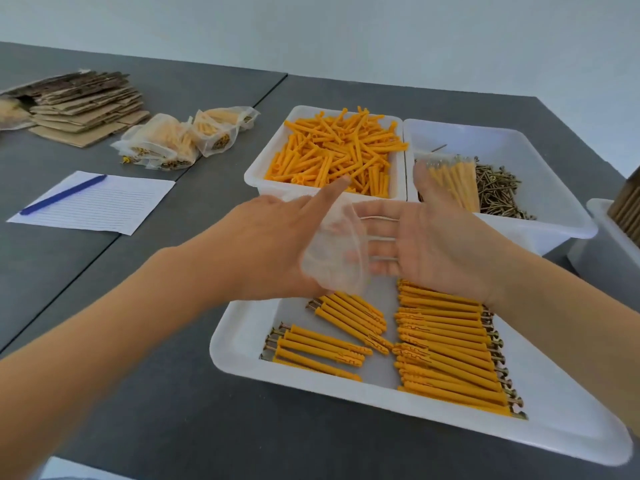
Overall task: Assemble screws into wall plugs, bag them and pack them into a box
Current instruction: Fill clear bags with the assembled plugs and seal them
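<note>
The clear plastic bag (334,249) looks feather-light, limp and slippery — a film that will cling shut and slide between flat skin, so it is best taken by its mouth edges, pinched and rubbed apart, rather than by the middle; it hangs in the air between the two hands, above the far rim of the near tray (242,344), apparently empty. The left hand (277,244) reaches in from the left, back of the hand up, index finger stretched toward the bin of loose plugs (332,150), its grip lying against the bag's left side; whether the thumb pinches the film underneath cannot be told. The right hand (433,237) faces it palm-inward with fingers straight and slightly spread, seen through the film, pressing or supporting the bag rather than closing on it. Both forearms are extended over the dark tabletop (156,393); in the near tray the assembled plugs (446,344), screw heads showing at their ends, lie in rows, stiff and easy to gather in a bundle. Beyond sit the screw bin (498,192), filled bags (180,140), flattened cardboard (86,109) and a lined sheet (93,202) with a blue pen (62,195).
</note>
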